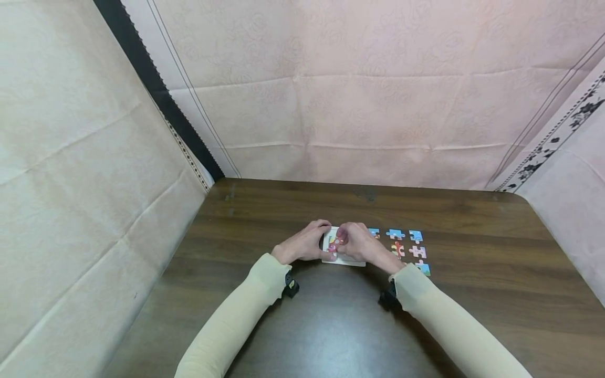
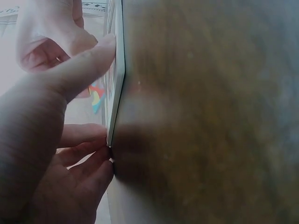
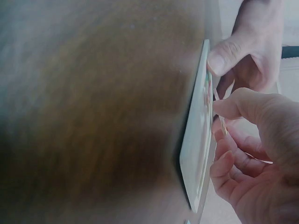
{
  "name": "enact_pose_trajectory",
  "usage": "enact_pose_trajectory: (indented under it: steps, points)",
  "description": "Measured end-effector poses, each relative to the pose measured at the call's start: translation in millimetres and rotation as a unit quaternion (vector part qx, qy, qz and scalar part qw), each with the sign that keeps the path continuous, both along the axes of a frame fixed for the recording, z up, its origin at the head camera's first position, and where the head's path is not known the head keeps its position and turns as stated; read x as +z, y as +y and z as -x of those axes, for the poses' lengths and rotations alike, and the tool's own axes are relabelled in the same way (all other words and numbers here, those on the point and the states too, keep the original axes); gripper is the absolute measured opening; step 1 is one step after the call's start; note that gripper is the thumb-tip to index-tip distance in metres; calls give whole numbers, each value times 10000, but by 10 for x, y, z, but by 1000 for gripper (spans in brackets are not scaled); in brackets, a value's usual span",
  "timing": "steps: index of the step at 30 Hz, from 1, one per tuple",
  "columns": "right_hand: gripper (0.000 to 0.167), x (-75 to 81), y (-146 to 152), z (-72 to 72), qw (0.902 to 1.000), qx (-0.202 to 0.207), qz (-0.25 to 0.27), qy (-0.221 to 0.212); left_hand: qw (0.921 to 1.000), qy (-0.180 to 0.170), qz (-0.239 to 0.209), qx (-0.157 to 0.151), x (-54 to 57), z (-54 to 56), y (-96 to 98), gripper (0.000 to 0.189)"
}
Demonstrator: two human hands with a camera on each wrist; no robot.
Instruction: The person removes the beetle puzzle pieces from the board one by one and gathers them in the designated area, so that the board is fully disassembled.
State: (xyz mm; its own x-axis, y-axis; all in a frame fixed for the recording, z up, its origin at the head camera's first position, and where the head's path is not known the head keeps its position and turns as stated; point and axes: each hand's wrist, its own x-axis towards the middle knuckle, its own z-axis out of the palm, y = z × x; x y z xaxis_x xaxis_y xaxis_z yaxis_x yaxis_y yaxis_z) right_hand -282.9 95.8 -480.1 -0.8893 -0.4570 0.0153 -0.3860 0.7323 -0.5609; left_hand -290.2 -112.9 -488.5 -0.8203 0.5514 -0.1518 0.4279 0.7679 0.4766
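Note:
A white-framed puzzle board (image 1: 347, 261) lies on the table under both hands, with a red and yellow picture part showing on its left. My left hand (image 1: 306, 244) holds the board's left side, its thumb on the near edge and its fingers at the far corner. Over the board, my right hand (image 1: 360, 243) pinches a thin puzzle piece (image 3: 224, 126) between thumb and fingers, seen edge-on in the right wrist view. Most of that piece's face is hidden by the fingers.
Right of the board several loose jigsaw pieces lie in rows, among them a blue piece (image 1: 395, 234), a red piece (image 1: 398, 249) and a pale pink piece (image 1: 418, 252). The brown wooden table (image 1: 264, 205) ends against pale cloth (image 1: 368, 121) at the back and sides.

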Motion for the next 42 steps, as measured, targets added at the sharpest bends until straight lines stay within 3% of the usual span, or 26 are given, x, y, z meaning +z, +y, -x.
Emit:
enact_pose_trajectory:
  steps: [7, 20, 28, 42]
  points:
    - [29, 24, 174, -32, 9994, -186, 283, -120, 10000, -81, 23, 38, -2, -17, -6, 103]
    - [27, -24, 569, -92, 9978, -464, 472, -73, 9997, -201, -5, 138, -12, -17, -2, 106]
    - [22, -47, 803, -166, 9974, -549, 438, 149, 9997, -185, -27, 142, -6, -19, 5, 106]
    - [24, -99, 1020, -237, 9981, -566, 247, 16, 9998, -177, 36, 105, 9, -19, 8, 107]
